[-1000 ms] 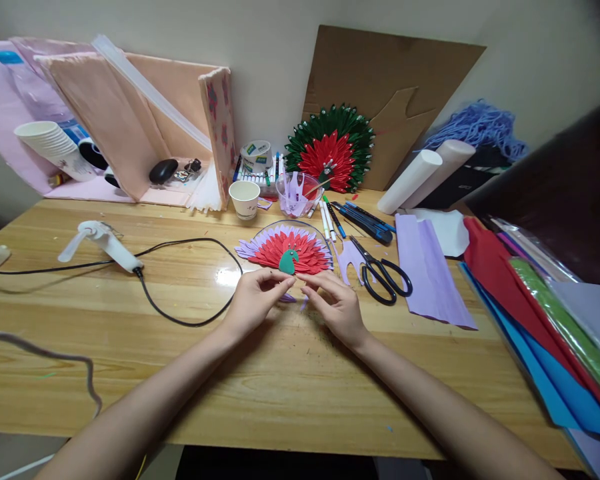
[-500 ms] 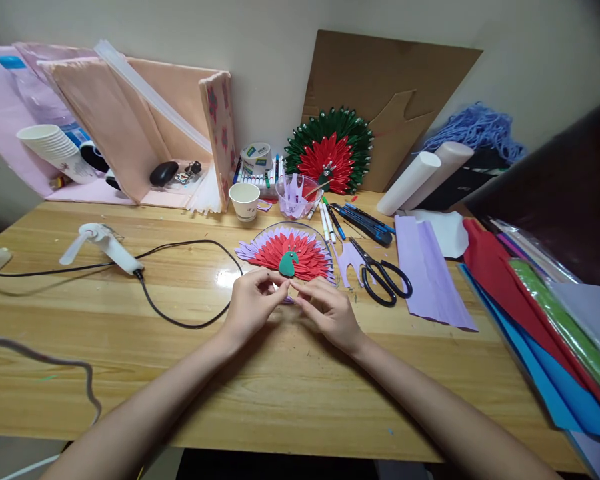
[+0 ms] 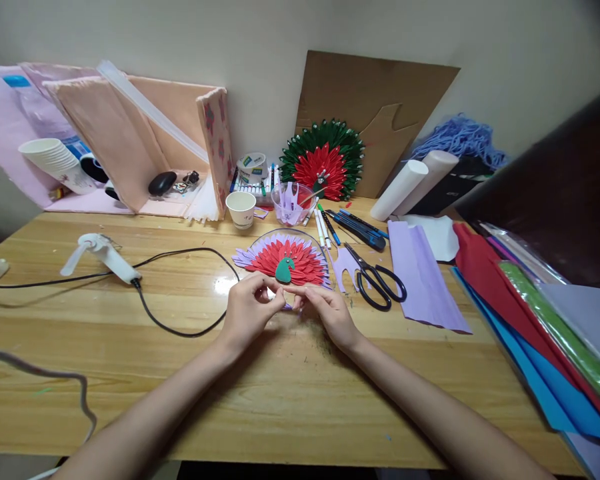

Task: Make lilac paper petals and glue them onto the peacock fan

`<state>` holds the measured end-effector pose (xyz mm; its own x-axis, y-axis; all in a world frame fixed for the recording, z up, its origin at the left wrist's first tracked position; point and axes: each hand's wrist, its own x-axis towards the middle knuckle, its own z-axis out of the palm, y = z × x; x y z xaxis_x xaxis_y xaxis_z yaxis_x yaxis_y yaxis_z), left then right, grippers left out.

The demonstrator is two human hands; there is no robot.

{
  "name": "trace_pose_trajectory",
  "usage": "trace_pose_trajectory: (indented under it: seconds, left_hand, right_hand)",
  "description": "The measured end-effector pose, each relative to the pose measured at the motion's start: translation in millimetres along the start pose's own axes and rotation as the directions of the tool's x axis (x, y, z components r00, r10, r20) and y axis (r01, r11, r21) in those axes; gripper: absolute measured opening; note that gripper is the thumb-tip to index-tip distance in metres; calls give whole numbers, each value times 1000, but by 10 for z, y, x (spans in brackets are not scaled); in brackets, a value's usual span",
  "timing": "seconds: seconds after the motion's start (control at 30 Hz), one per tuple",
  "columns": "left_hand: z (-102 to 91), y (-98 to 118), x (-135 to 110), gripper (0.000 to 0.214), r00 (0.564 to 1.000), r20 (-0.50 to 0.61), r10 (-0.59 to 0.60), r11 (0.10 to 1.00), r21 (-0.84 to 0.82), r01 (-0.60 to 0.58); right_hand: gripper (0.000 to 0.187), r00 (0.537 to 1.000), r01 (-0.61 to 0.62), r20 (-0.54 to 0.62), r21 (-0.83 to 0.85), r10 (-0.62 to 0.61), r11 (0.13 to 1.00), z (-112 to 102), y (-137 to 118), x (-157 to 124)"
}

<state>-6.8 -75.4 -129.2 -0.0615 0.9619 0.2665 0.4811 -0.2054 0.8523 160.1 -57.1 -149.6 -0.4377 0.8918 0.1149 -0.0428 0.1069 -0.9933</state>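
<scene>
Both hands meet in front of a paper peacock [image 3: 300, 267], which has red and purple feathers on a round clear base and a green body [image 3: 285, 270]. My left hand [image 3: 250, 305] is closed in a pinch, thumb against forefinger; whatever it holds is too small to make out. My right hand [image 3: 330, 313] has its fingertips pressed together, touching the left fingertips, and its contents are hidden too. Black-handled scissors [image 3: 375, 279] lie to the right, beside a cut scrap of purple paper [image 3: 347, 265].
A finished-looking green and red peacock [image 3: 324, 160] leans on cardboard [image 3: 375, 87] at the back. A paper cup [image 3: 241, 209], a clear bowl [image 3: 294, 207], markers and a utility knife [image 3: 360, 230] stand behind. A corded white device [image 3: 107, 257] lies left; coloured sheets [image 3: 510, 320] are stacked right.
The view has shifted slightly, so everything sits a little lower. The right hand's fingers have moved and its forefinger now stretches straighter towards the left fingertips. The left hand keeps its pinch.
</scene>
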Motion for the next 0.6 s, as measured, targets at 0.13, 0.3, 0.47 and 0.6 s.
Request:
trace_pose_trajectory:
  seconds: [0.13,0.3,0.47,0.6]
  left_hand:
    - [-10,4,13,9,1000,-11,-4,1000,-2,4]
    - [-45,-55,53,10,998,-38,-53,999,-2,53]
    - [-69,-77,69,15,998,-46,-43,999,-16,43]
    - [-36,-56,24,17,998,21,57,998,-36,-56]
  right_hand:
    - [33,999,-50,-13,136,53,989,4,49,15]
    - [36,992,-82,-79,170,97,982,-25,60,41]
    - [35,984,-55,-156,199,87,979,-70,81,61]
    - [35,991,-64,-102,193,85,979,-41,76,49]
